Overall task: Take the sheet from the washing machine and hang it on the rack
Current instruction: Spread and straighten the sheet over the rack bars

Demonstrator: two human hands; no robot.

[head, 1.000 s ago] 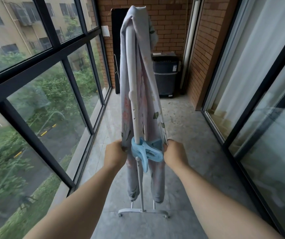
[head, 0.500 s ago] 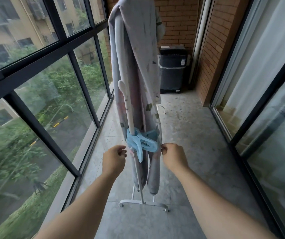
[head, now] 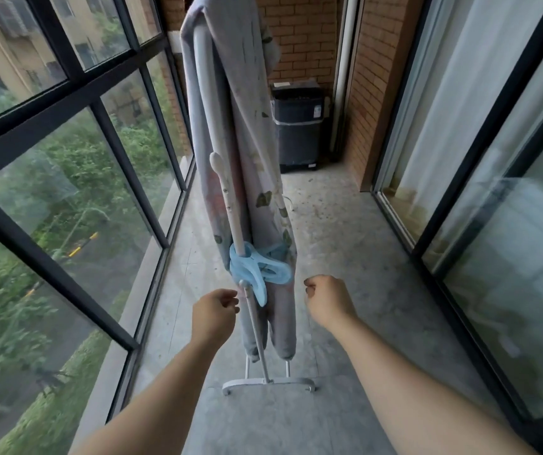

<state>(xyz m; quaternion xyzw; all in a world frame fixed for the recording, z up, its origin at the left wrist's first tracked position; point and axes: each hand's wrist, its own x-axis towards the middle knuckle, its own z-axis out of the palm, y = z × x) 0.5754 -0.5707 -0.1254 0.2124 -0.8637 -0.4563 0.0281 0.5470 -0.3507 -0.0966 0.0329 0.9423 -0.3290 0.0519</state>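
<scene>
Sheet (head: 250, 142) hangs on rack (head: 268, 382), clip (head: 260, 270) pins it; my left hand (head: 216, 315) and right hand (head: 327, 302) have fingers curled, empty; task looks done.

One sheet (head: 240, 126), one rack (head: 268, 384), one blue clip (head: 260, 270), one washing machine (head: 298, 126).

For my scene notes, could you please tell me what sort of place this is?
Most likely an enclosed apartment balcony used for laundry: tall black-framed windows overlook trees, a washing machine stands by the brick end wall, and a sheet hangs on a drying rack.
</scene>
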